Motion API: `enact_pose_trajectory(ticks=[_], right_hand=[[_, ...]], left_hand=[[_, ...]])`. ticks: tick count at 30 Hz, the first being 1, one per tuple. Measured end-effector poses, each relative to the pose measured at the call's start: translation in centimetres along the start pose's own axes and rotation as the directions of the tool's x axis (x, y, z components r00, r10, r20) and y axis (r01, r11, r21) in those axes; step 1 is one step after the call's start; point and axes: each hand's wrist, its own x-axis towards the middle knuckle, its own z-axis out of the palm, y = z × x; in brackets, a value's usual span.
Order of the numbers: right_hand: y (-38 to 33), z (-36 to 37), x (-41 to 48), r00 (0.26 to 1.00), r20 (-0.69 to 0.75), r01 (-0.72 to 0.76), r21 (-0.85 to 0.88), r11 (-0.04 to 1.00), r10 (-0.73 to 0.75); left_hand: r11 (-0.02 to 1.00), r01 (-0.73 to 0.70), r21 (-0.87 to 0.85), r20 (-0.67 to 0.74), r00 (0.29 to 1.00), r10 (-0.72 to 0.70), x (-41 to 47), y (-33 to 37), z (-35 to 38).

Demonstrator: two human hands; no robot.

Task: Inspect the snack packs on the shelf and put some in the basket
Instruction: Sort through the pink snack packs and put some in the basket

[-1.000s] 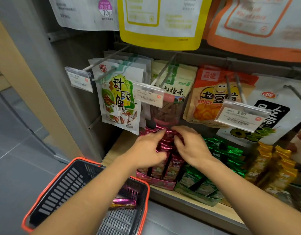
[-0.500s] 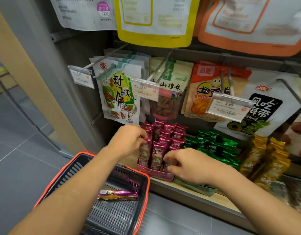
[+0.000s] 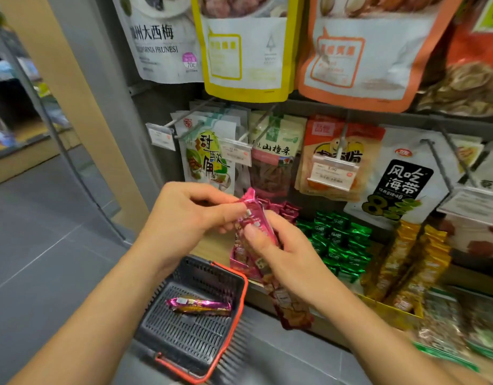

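a: where's the pack?
b: shiny pink snack pack (image 3: pixel 253 220), upright. left hand (image 3: pixel 189 215) pinches its top, right hand (image 3: pixel 281 254) grips its middle.
a: others?
b: second pack (image 3: pixel 199 305), in the basket (image 3: pixel 184 337) below the left hand.

Pink snack pack (image 3: pixel 256 218); grey, red-rimmed basket (image 3: pixel 234 326).

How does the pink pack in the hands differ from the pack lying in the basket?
The held pack is tilted upright; the basket pack lies sideways. The left hand and right hand pinch the held pack; nothing touches the basket pack. Both have shiny pink wrappers.
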Motion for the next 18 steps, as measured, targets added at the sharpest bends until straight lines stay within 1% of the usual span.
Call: enact_pose_trajectory(ticks=[3, 4, 6, 8, 10, 13, 15, 17, 18], right_hand=[[-0.3, 0.5, -1.8, 0.998, 0.024, 0.056, -0.085, 0.995, -0.054], [-0.2, 0.8, -2.3, 0.997, 0.041, 0.069, -0.102, 0.992, -0.065], [-0.2, 1.3, -2.7, 0.996, 0.059, 0.070, -0.079, 0.994, -0.065], [-0.4, 1.6, -2.7, 0.996, 0.084, 0.039, -0.044, 0.998, -0.035], [-0.5, 1.8, -2.6, 0.993, 0.120, -0.016, 0.004, 1.000, 0.016], [-0.6, 1.7, -2.5, 0.986, 0.158, -0.058, 0.038, 0.998, 0.051], [-0.6, 1.6, -2.4, 0.981, 0.190, -0.066, 0.087, 0.994, 0.049], [-0.6, 1.6, -2.6, 0.977, 0.201, -0.101, 0.169, 0.980, 0.066], [-0.5, 1.7, -2.7, 0.980, 0.183, -0.107, 0.161, 0.981, 0.077]], left_hand=[[0.968, 0.093, -0.233, 0.015, 0.996, -0.092, -2.3, -0.5, -0.4], [0.953, 0.117, -0.278, 0.009, 0.993, -0.119, -2.8, -0.7, -0.5], [0.950, 0.118, -0.289, -0.040, 0.990, -0.135, -3.4, -0.7, -0.6], [0.976, 0.079, -0.202, -0.115, 0.988, -0.104, -3.5, -0.7, -0.7], [0.999, 0.020, -0.029, -0.176, 0.984, -0.025, -3.4, -0.8, -0.7], [0.987, -0.054, 0.150, -0.177, 0.981, 0.081, -3.0, -0.9, -0.8], [0.980, -0.064, 0.188, -0.162, 0.982, 0.095, -2.8, -0.9, -0.9], [0.983, -0.047, 0.177, -0.140, 0.987, 0.072, -2.6, -0.9, -1.1], [0.985, -0.033, 0.168, -0.106, 0.993, 0.051, -2.5, -1.0, -1.2]])
